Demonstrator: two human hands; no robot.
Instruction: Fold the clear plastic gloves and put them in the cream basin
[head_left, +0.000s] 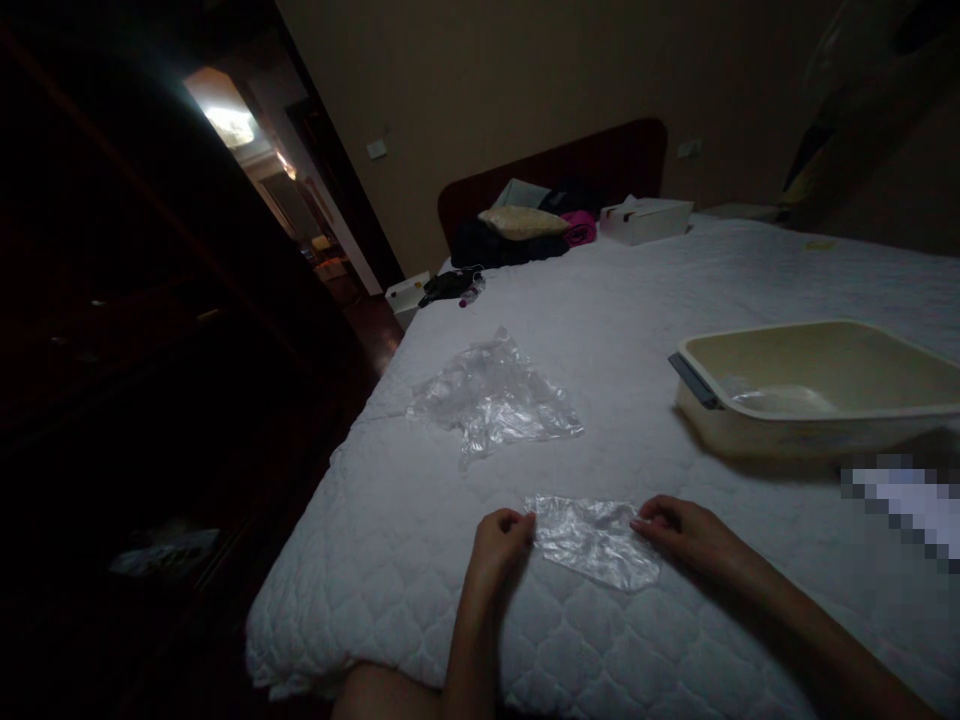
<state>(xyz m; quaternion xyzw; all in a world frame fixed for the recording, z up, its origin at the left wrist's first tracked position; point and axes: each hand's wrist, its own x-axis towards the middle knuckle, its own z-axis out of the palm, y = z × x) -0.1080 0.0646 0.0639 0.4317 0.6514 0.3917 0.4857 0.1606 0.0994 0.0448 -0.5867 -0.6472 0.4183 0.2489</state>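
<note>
A clear plastic bag [596,540], flattened into a rough rectangle with crinkles, lies on the white quilted bed near its front edge. My left hand [501,540] pinches its left edge between thumb and fingers. At the upper right edge of the same bag, my right hand [671,525] is closed in a pinch on the plastic. Farther back, a larger clear plastic bag [499,400] is spread out and crumpled, apart from both hands.
A cream plastic basin [787,432] with a grey handle stands on the right of the bed [622,330]. Toward the headboard [555,155] are dark clothes, a beige pillow [525,222], a pink roll [579,228] and a white box [646,222]. A dark doorway lies left.
</note>
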